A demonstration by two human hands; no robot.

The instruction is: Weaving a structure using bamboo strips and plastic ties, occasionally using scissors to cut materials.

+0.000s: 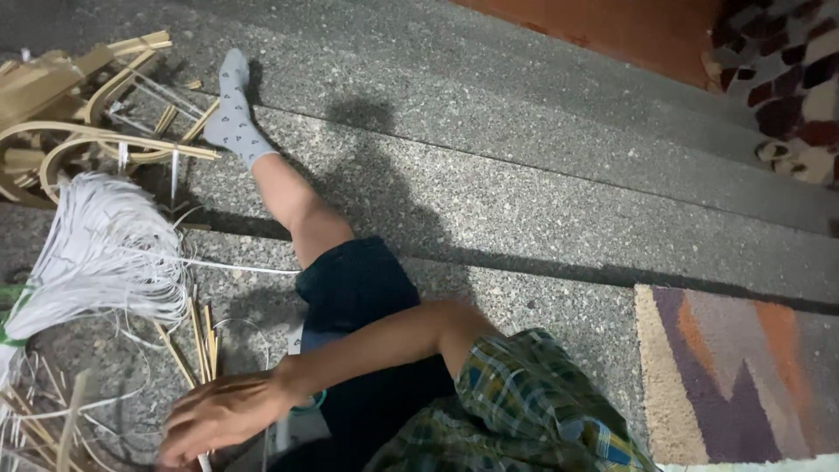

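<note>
On a speckled stone floor (524, 201), the left hand (218, 415), fingers spread, hovers over bamboo strips (197, 345) lying lengthwise just beyond its fingertips.

I sit on a grey speckled stone floor (524, 192) that drops in shallow steps. A woven mat with purple, orange and cream shapes (743, 367) lies to my right. An orange-red wall base (629, 26) runs along the far edge, in dim light with hard shadows.

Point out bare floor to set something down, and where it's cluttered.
Free: the speckled grey stone steps between the outstretched leg in a grey sock and the patterned rug. Crowded: the left side, with bent bamboo strips, a white strand bundle and loose splints around the one visible hand.
</note>
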